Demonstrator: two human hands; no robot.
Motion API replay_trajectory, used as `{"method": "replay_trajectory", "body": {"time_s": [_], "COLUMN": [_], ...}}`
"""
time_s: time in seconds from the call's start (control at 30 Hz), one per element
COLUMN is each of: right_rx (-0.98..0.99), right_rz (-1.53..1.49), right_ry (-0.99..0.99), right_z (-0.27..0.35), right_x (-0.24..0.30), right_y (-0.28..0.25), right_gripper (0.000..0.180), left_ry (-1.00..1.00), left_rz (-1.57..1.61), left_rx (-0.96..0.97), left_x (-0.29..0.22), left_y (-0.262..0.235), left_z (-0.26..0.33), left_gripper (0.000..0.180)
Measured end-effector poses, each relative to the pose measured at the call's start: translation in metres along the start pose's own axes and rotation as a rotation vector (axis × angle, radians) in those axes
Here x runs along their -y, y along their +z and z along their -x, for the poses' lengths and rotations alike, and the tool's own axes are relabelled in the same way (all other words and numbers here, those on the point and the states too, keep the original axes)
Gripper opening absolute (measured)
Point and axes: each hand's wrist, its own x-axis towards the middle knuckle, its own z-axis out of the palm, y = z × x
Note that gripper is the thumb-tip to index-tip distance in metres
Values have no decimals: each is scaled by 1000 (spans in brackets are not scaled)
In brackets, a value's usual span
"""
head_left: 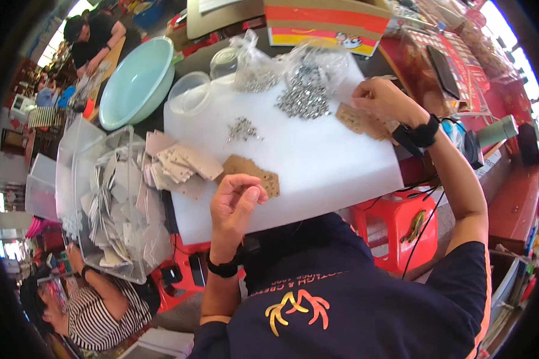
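My left hand (235, 202) hovers with fingers curled and pinched over the near edge of a white board (317, 161); whether something tiny is between the fingertips I cannot tell. Just beyond it lies a brown perforated card (253, 172). My right hand (382, 99) rests on the far right of the board, touching another brown card (360, 121). A heap of small silver metal pieces (304, 96) lies next to that hand, and a smaller cluster (243, 128) sits mid-board. A stack of pale cards (176, 164) lies at the board's left edge.
A clear plastic bin (111, 209) of pale cards stands at left, with a mint-green bowl (136, 81) and a clear tub (188, 93) beyond. A red stool (395, 224) stands below the board. Other people sit at far left and lower left.
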Motion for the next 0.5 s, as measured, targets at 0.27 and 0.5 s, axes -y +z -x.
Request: {"method": "replay_trajectory", "body": {"time_s": [0.27,0.5], "right_rx": [-240,31], "right_rz": [439,93], "right_ry": [-384,-623], "right_z": [24,40], "right_x": [24,96], "right_y": [51,135], "right_gripper": [27,27], "left_ry": [-62,-36], "left_rz": [-8,-579], "left_rx": [-275,-249], "left_x": [7,14], "left_y": [-40,-36], "left_z": [24,32], "left_gripper": [12,32]}}
